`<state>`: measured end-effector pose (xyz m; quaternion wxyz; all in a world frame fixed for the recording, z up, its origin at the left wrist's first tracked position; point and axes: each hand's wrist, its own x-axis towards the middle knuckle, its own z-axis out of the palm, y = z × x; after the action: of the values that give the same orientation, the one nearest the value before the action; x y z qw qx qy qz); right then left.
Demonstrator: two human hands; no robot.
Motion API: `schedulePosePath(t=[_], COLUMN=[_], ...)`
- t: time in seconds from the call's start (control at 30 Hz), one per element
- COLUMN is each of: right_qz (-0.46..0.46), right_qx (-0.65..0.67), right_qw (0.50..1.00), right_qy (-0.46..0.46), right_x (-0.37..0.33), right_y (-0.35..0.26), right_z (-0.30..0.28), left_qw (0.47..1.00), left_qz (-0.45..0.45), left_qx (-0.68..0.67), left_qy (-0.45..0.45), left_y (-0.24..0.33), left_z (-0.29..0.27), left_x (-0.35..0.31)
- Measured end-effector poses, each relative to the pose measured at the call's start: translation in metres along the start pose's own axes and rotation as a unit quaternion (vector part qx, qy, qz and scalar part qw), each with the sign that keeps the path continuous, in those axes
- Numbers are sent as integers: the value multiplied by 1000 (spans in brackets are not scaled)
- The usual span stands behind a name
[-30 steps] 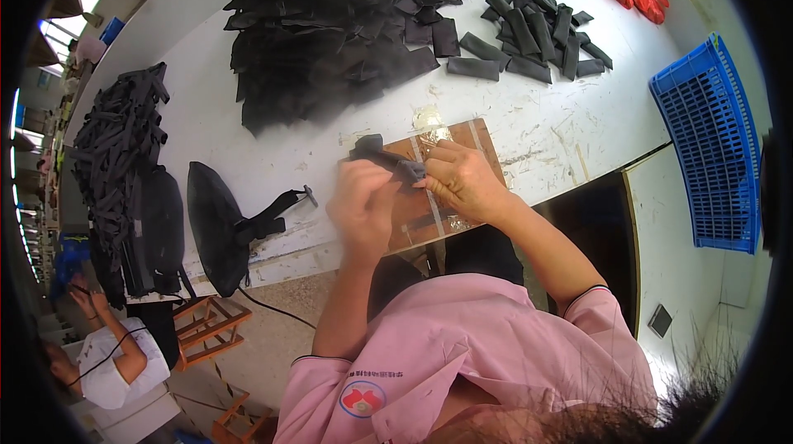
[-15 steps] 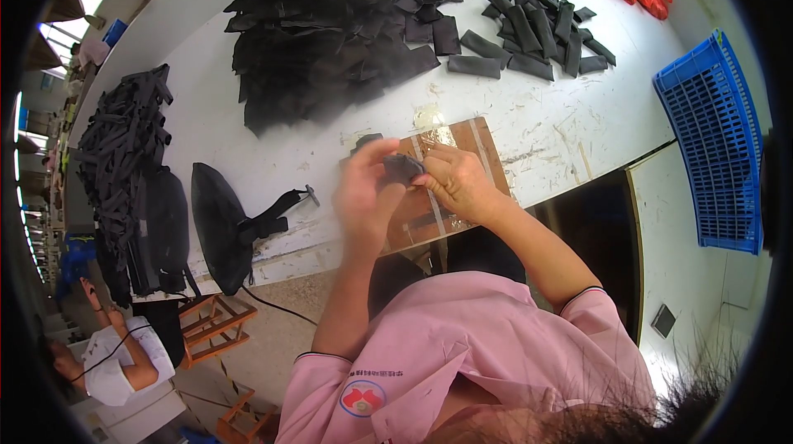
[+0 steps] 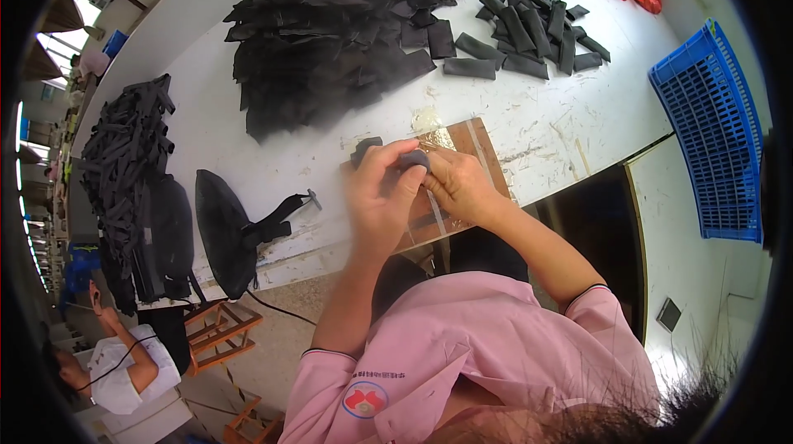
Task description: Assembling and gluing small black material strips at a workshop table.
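Between my two hands is a small dark grey piece, rolled like a short tube [image 3: 415,160]. My left hand [image 3: 382,196] is closed on it, thumb and fingers curled round its near end. From the other side, the fingers of my right hand [image 3: 462,186] pinch the same piece, partly hiding it. Both hands are above a brown wooden board [image 3: 486,147] with strips of clear tape. A second dark piece [image 3: 366,149] lies at the board's left edge, just beyond my left fingers.
A big heap of flat black pieces [image 3: 322,47] covers the far table. Rolled tubes [image 3: 533,31] lie right of it. Dark strips [image 3: 128,147] and a black rounded object with a stand [image 3: 221,229] are left. A blue crate [image 3: 710,130] stands right; a person [image 3: 132,361] works lower left.
My left hand has turned and closed in on the piece, which now looks rounder, like a roll. My right hand stays almost in place.
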<state>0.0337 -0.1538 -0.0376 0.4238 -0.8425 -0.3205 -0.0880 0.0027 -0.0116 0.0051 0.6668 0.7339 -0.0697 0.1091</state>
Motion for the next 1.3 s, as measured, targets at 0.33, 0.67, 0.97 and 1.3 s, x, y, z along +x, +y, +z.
schedulePosePath(t=[0.33, 0.67, 0.97, 1.3], right_qz=[-32, -14, -13, 273], right_qx=[-81, -62, 31, 299], right_qw=[995, 996, 997, 914], right_qy=[-49, -65, -67, 14], right_x=[19, 6, 18, 14], right_y=[-28, -13, -14, 11], right_z=[-29, -13, -22, -45], left_qw=[935, 992, 982, 854], left_qz=[31, 39, 18, 74], left_qx=[-318, -103, -22, 503], left_qy=[156, 65, 188, -110], left_y=[7, 9, -15, -116], left_z=[-17, -17, -11, 4], left_x=[-8, -3, -6, -12])
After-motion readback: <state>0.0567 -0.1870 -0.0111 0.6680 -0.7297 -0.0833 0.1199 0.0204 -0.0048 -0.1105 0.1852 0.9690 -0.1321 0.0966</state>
